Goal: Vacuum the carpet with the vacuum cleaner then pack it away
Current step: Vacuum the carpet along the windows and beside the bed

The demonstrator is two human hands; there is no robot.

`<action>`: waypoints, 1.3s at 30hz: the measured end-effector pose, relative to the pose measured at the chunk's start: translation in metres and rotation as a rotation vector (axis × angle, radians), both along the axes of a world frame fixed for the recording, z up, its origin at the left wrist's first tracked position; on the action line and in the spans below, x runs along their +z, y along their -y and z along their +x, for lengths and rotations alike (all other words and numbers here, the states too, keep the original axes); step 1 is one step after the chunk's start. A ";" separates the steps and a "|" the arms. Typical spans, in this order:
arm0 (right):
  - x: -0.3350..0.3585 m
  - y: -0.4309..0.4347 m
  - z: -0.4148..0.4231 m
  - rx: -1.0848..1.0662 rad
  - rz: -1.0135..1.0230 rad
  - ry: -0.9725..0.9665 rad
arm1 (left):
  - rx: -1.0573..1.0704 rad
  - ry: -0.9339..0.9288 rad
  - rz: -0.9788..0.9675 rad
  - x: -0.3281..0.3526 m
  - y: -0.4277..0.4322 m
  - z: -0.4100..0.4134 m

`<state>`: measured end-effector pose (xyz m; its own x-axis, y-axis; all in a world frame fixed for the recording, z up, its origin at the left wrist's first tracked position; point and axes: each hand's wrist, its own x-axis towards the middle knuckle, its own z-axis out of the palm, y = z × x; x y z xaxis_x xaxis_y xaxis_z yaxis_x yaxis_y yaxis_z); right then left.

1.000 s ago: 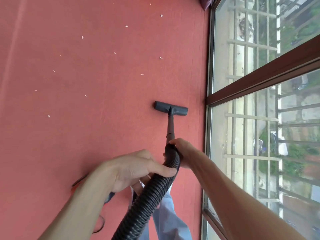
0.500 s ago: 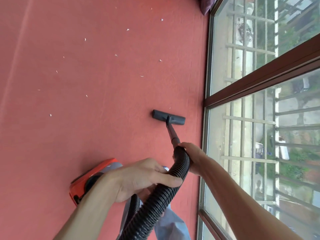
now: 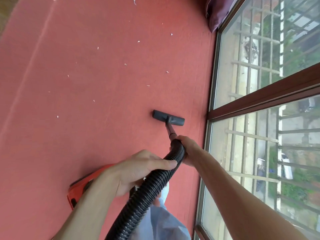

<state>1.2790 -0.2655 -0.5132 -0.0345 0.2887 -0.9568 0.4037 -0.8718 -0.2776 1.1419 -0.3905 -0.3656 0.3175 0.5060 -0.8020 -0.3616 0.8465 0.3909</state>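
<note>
Carpet [image 3: 69, 135] fills more of the upper frame now; my left hand [image 3: 135, 170] and right hand [image 3: 189, 148] still grip the hose [image 3: 147, 193], nozzle [image 3: 168, 117] unmoved.

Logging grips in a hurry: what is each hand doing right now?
Left hand: gripping the black hose.
Right hand: gripping the same hose at its end, by the wand.

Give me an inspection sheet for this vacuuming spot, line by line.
Surface: red carpet, the nozzle resting on it.
Job's things: grey floor nozzle on a black wand; ribbed black hose; orange-red vacuum body partly hidden by the left arm.
Clutter: white scraps scattered beyond and left of the nozzle.
Hands: left hand grips the hose; right hand grips its end at the wand.
Cables: nothing seen.
Surroundings: barred window on the right; purple fabric in the far corner.
</note>
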 end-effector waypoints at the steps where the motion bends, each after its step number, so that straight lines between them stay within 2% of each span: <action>1: -0.004 -0.005 -0.007 0.006 0.017 0.004 | 0.030 -0.017 -0.013 -0.004 -0.002 0.000; 11: -0.016 -0.067 -0.108 0.170 0.203 0.084 | 0.248 -0.013 -0.019 -0.033 -0.031 -0.068; 17: -0.007 -0.089 -0.183 0.244 0.183 0.053 | 0.346 0.039 0.007 -0.023 -0.046 -0.133; 24: -0.012 -0.099 -0.263 0.280 0.087 0.038 | 0.417 -0.022 0.009 -0.030 -0.051 -0.208; 28: -0.016 -0.101 -0.283 0.304 0.086 0.063 | 0.359 -0.018 0.006 -0.034 -0.052 -0.224; 36: 0.004 -0.119 -0.271 0.018 0.097 0.004 | 0.297 -0.032 0.094 -0.022 -0.068 -0.241; 39: 0.001 -0.126 -0.255 -0.002 0.097 0.042 | 0.263 -0.058 0.095 -0.021 -0.078 -0.241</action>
<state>1.0236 -0.1399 -0.5124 0.0057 0.3801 -0.9249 0.4152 -0.8423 -0.3436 0.9010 -0.3124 -0.3868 0.1209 0.6385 -0.7601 -0.5385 0.6854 0.4901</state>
